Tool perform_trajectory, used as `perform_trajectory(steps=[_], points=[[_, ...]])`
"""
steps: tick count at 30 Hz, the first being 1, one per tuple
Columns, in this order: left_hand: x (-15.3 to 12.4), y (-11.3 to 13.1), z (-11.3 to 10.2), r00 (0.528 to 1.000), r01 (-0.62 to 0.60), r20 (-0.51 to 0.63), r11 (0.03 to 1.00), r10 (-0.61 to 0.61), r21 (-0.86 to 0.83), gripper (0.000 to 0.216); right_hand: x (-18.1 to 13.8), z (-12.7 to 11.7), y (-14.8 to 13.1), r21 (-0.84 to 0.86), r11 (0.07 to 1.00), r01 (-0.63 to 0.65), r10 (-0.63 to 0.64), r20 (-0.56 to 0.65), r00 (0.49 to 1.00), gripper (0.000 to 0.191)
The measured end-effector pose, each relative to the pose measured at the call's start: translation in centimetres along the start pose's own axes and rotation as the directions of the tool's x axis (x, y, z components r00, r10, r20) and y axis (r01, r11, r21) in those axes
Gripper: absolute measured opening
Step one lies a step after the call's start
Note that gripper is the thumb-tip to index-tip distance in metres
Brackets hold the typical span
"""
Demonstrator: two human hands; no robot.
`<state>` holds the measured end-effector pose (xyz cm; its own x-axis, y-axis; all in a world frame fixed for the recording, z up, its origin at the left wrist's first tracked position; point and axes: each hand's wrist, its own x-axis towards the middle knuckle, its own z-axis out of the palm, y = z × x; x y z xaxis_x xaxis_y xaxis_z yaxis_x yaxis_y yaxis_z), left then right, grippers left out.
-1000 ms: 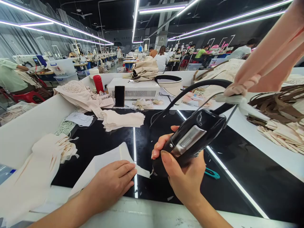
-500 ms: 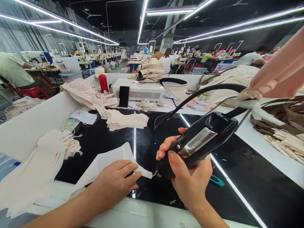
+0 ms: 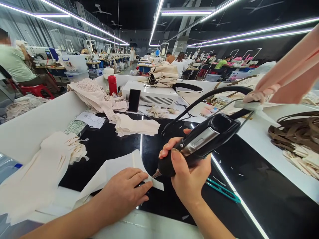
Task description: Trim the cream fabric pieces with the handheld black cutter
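My right hand (image 3: 188, 172) is wrapped around a black corded cutting tool (image 3: 194, 144) with a silver plate on its side. The tool slants down to the left, and its pointed metal tip meets the edge of a white fabric piece (image 3: 122, 162). Just left of the tip, my left hand (image 3: 127, 191) presses and holds that fabric against the glossy black work surface (image 3: 104, 147), fingers bent and close together. The fabric's narrow end sticks out past my fingertips, under the tip. To the right of my right hand lies a teal tweezer-like tool (image 3: 223, 190).
Stacked cream fabric pieces (image 3: 137, 124) lie ahead, more cream fabric (image 3: 47, 166) at left. Behind stand a phone (image 3: 134, 100), a red bottle (image 3: 112, 85) and a vented white box (image 3: 149, 94). Brown straps (image 3: 296, 129) lie at right. A cloth-tied cable (image 3: 219, 90) arches over the table.
The tool has moved left and slightly down, and its tip now touches the fabric beside my left fingertips. More of the teal tool shows. The whole view has shifted a little.
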<state>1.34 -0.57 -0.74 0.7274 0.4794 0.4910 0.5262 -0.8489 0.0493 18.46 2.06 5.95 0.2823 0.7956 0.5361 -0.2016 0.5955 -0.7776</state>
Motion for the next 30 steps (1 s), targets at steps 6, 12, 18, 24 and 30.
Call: perform_trajectory(steps=[6, 12, 18, 24, 30], points=[[-0.1, 0.1, 0.1, 1.000, 0.011, -0.002, 1.000, -0.011, -0.013, 0.027, -0.1, 0.1, 0.0, -0.033, 0.999, 0.018, -0.018, 0.002, 1.000, 0.028], [0.0, -0.1, 0.1, 1.000, 0.011, 0.003, 1.000, -0.011, -0.008, 0.029, 0.0, -0.1, 0.0, -0.078, 0.996, 0.039, -0.040, -0.004, 0.999, 0.033], [-0.1, 0.0, -0.1, 1.000, 0.002, 0.002, 1.000, -0.002, 0.003, 0.025, -0.2, -1.4, -0.3, -0.070, 0.995, 0.066, -0.068, -0.025, 0.997, 0.043], [-0.1, 0.0, -0.1, 1.000, -0.006, 0.009, 1.000, 0.006, 0.012, 0.022, -0.5, -1.5, -0.3, -0.095, 0.994, 0.058, -0.061, -0.022, 0.998, 0.038], [0.1, -0.1, -0.6, 0.999, 0.010, 0.054, 1.000, -0.010, -0.010, 0.027, -0.2, -1.3, -0.5, -0.083, 0.996, 0.046, -0.048, -0.032, 0.998, 0.038]])
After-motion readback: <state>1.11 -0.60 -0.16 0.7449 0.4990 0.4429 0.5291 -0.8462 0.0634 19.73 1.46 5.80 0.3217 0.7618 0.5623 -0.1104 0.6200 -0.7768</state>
